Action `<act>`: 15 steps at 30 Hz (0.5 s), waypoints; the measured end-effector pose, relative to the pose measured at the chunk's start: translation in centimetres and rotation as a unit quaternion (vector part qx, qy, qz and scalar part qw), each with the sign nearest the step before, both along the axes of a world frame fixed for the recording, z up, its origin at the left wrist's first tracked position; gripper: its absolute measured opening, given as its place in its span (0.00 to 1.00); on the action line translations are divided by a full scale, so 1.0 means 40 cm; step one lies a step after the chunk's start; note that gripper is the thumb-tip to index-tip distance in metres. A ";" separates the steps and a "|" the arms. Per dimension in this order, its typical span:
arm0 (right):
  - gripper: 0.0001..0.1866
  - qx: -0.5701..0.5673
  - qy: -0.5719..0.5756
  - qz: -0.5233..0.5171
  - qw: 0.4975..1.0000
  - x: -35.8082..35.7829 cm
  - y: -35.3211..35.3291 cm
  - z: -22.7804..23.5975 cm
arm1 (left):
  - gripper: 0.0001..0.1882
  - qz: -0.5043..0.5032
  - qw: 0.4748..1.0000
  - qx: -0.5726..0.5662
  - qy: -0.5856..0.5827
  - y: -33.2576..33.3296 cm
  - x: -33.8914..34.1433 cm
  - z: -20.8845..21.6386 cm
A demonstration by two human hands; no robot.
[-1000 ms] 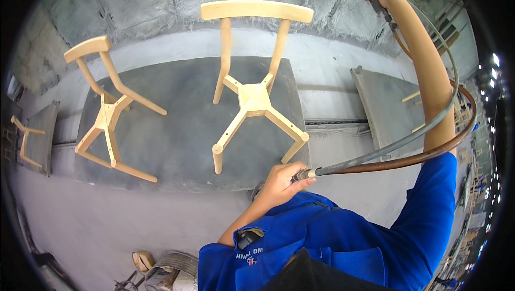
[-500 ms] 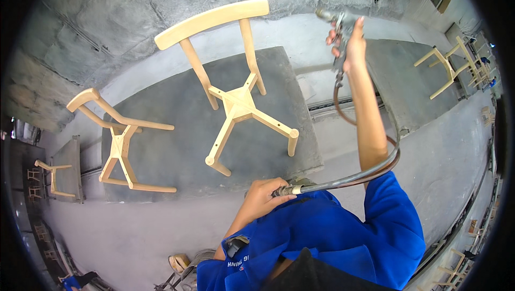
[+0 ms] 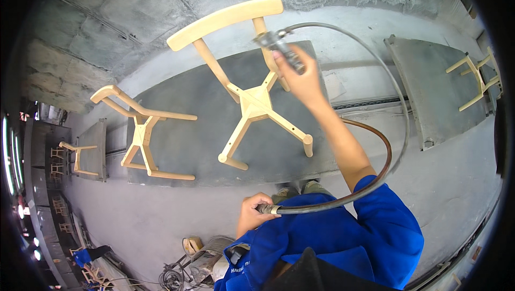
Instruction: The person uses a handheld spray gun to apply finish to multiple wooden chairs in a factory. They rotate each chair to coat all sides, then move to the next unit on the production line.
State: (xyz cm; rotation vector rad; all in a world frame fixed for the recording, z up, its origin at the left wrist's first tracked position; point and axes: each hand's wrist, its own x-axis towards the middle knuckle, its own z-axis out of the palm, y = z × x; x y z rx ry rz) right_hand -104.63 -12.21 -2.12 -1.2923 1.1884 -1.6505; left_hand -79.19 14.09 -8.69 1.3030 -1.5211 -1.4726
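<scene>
My right hand (image 3: 304,79) is wrapped round the handle of a metal spray gun (image 3: 289,56), slightly blurred, with its head pointing left. The gun is in front of the right back post of a bare wooden chair frame (image 3: 255,103), hiding part of that post; whether they touch I cannot tell. This frame stands on a dark grey board (image 3: 188,146) and has a curved backrest and no seat. Low in front of my body, my left hand (image 3: 250,215) is closed round the end of a hose (image 3: 332,203). The hose curves up to the right, past my right arm.
A second wooden chair frame (image 3: 140,135) lies tilted on the board's left. Farther left is a smaller frame (image 3: 79,157). Another board (image 3: 429,92) with a frame (image 3: 476,79) is at the right. Coiled hose (image 3: 171,279) lies on the floor. A co-worker in blue (image 3: 86,256) is at lower left.
My right hand has swung the spray gun left, from beside the chair frame to in front of its back post. The hose now arcs wide on the right. The view has shifted; my left hand keeps its hold.
</scene>
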 end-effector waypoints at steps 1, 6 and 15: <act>0.22 -0.002 0.008 0.022 1.000 0.050 0.001 0.009 | 0.18 0.007 1.000 0.007 0.014 -0.004 0.015 -0.001; 0.23 0.042 -0.020 0.128 0.991 0.199 0.016 0.018 | 0.18 0.030 0.999 -0.039 0.002 -0.050 0.130 -0.014; 0.18 0.001 0.019 -0.204 0.979 0.086 0.110 -0.043 | 0.18 -0.103 0.994 0.045 0.002 -0.155 0.304 -0.019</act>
